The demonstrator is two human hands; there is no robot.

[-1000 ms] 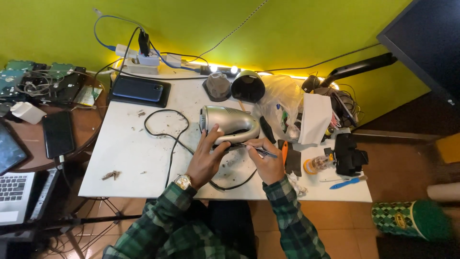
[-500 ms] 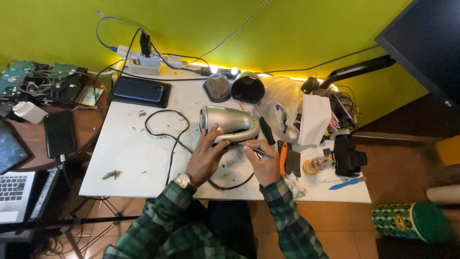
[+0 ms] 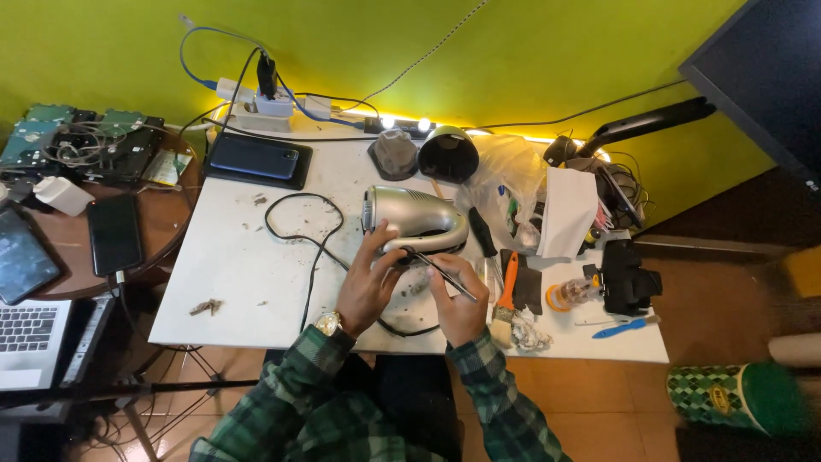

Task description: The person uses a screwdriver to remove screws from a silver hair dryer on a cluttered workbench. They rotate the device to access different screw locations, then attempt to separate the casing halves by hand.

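Note:
A silver handheld appliance (image 3: 414, 217) with a looped handle lies on its side on the white table (image 3: 231, 274). Its black cord (image 3: 299, 224) curls off to the left. My left hand (image 3: 369, 282), with a gold watch on the wrist, rests its fingers on the appliance's near edge. My right hand (image 3: 460, 298) grips a thin dark tool (image 3: 445, 272), and the tool's tip touches the underside of the appliance. Both sleeves are green plaid.
A black screwdriver (image 3: 481, 231), an orange-handled brush (image 3: 506, 289), a blue tool (image 3: 624, 327) and a crumpled plastic bag (image 3: 505, 175) lie to the right. A phone (image 3: 255, 159) and power strip (image 3: 256, 96) sit at the back left. A laptop (image 3: 30, 335) stands left.
My right hand has shifted slightly left and nearer, keeping the thin tool against the appliance. My left hand stays on the appliance.

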